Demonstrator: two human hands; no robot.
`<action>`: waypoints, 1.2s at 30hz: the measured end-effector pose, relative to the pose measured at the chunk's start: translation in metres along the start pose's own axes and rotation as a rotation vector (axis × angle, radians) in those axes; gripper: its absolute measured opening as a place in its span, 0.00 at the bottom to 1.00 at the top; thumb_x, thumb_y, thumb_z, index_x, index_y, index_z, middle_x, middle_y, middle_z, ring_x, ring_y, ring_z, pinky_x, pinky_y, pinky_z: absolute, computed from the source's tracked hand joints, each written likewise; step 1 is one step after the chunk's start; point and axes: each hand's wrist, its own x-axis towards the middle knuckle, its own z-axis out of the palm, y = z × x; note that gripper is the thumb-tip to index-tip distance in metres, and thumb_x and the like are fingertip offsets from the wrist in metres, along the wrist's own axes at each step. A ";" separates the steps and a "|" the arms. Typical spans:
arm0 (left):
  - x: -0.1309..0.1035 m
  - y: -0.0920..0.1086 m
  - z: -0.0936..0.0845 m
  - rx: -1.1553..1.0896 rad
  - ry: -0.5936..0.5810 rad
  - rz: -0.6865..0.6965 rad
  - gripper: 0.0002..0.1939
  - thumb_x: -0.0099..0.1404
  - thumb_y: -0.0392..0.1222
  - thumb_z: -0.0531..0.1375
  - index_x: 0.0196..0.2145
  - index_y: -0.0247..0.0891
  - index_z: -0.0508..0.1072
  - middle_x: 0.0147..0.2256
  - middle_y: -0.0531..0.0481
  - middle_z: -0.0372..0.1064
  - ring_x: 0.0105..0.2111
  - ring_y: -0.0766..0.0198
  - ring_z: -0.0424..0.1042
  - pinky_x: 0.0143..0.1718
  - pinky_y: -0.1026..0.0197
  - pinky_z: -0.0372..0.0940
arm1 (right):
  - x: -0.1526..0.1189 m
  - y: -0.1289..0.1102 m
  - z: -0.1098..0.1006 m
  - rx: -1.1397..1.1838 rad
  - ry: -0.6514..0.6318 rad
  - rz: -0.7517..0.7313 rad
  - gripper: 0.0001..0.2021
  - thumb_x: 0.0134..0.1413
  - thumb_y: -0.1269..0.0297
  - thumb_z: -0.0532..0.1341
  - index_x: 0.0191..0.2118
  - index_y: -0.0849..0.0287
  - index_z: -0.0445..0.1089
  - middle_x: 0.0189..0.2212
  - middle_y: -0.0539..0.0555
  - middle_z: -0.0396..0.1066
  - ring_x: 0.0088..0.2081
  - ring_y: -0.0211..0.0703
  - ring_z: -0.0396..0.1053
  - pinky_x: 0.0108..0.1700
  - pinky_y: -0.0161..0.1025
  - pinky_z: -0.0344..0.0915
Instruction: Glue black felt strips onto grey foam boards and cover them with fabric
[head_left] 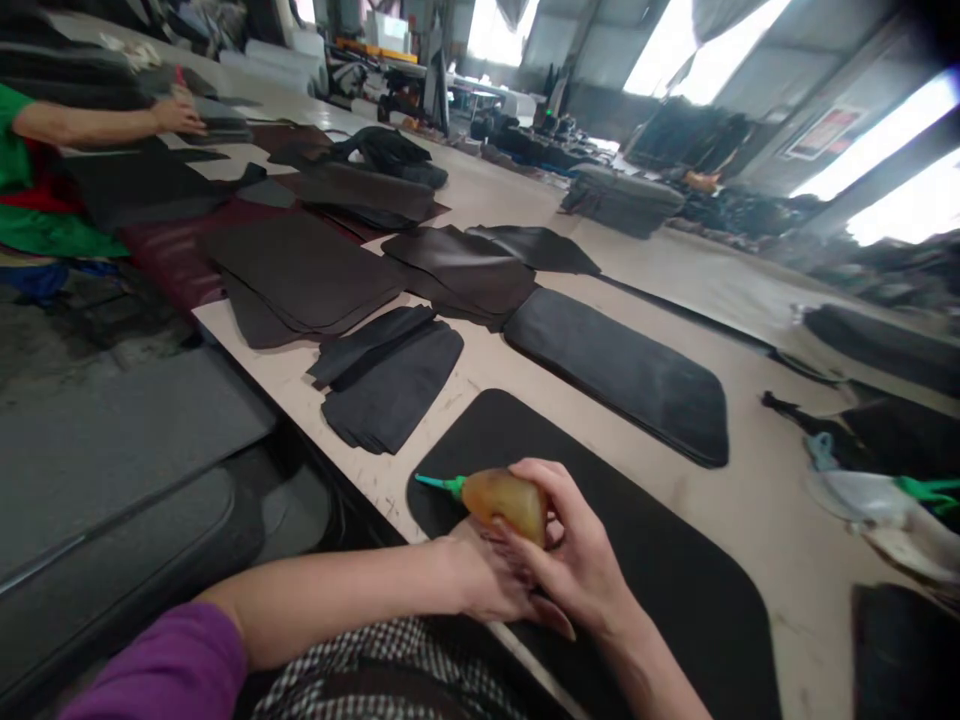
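Observation:
My right hand [581, 545] is wrapped round an amber squeeze bottle [504, 500], which lies on its side in the grip. Its green collar and thin blue-green nozzle point left, over the corner of a large black rounded panel [675, 560] on the table. Just below the bottle, my left hand [499, 580] reaches in from the left, close against the right hand. One of its digits stretches out below the right palm; the other fingers are partly hidden, and it grips nothing that I can see.
Small black pieces [394, 385] fan out near the table edge. Beyond them lie brown sheets [300, 270] and a stack of black rounded panels [619, 370]. A white container [862, 495] stands at right. Far left, a co-worker's hand [180, 115] holds a red-tipped bottle.

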 end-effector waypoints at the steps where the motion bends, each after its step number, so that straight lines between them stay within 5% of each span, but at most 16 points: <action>1: 0.000 -0.001 0.000 -0.009 0.002 0.011 0.35 0.70 0.68 0.51 0.65 0.44 0.65 0.63 0.50 0.67 0.67 0.53 0.57 0.65 0.54 0.56 | 0.001 0.001 -0.003 -0.010 -0.013 -0.017 0.22 0.62 0.60 0.64 0.59 0.49 0.61 0.52 0.58 0.65 0.51 0.52 0.69 0.49 0.45 0.72; 5: -0.002 -0.003 -0.004 -0.002 0.004 0.044 0.41 0.71 0.69 0.47 0.67 0.35 0.62 0.65 0.44 0.64 0.68 0.53 0.54 0.67 0.52 0.53 | 0.009 0.011 -0.017 -0.086 -0.027 -0.083 0.23 0.63 0.61 0.62 0.61 0.49 0.59 0.54 0.58 0.64 0.53 0.52 0.67 0.51 0.46 0.70; 12: -0.001 -0.003 -0.017 0.025 -0.002 0.058 0.41 0.72 0.70 0.41 0.68 0.37 0.59 0.66 0.42 0.61 0.70 0.51 0.51 0.70 0.38 0.38 | 0.029 0.041 -0.030 -0.319 0.128 -0.086 0.24 0.62 0.64 0.63 0.61 0.51 0.59 0.54 0.59 0.64 0.54 0.53 0.67 0.54 0.47 0.68; 22: 0.000 -0.004 -0.008 0.057 0.035 0.076 0.40 0.72 0.69 0.41 0.68 0.38 0.60 0.68 0.40 0.57 0.69 0.52 0.52 0.69 0.39 0.42 | 0.038 0.062 -0.042 -0.515 0.283 0.039 0.19 0.66 0.57 0.60 0.59 0.53 0.61 0.53 0.59 0.66 0.51 0.54 0.69 0.52 0.47 0.68; 28: 0.002 -0.002 -0.010 0.090 0.000 0.088 0.38 0.73 0.68 0.40 0.68 0.39 0.60 0.69 0.41 0.55 0.70 0.53 0.51 0.69 0.40 0.39 | 0.003 0.053 -0.083 -0.544 0.272 0.088 0.18 0.66 0.58 0.59 0.58 0.54 0.61 0.52 0.59 0.67 0.50 0.54 0.70 0.52 0.47 0.68; 36: 0.003 -0.001 -0.009 0.166 -0.044 0.109 0.35 0.74 0.66 0.44 0.68 0.44 0.59 0.70 0.45 0.53 0.70 0.53 0.53 0.69 0.42 0.39 | -0.102 0.046 -0.147 -0.699 0.321 0.287 0.19 0.66 0.56 0.59 0.58 0.52 0.61 0.52 0.58 0.67 0.49 0.53 0.70 0.50 0.46 0.67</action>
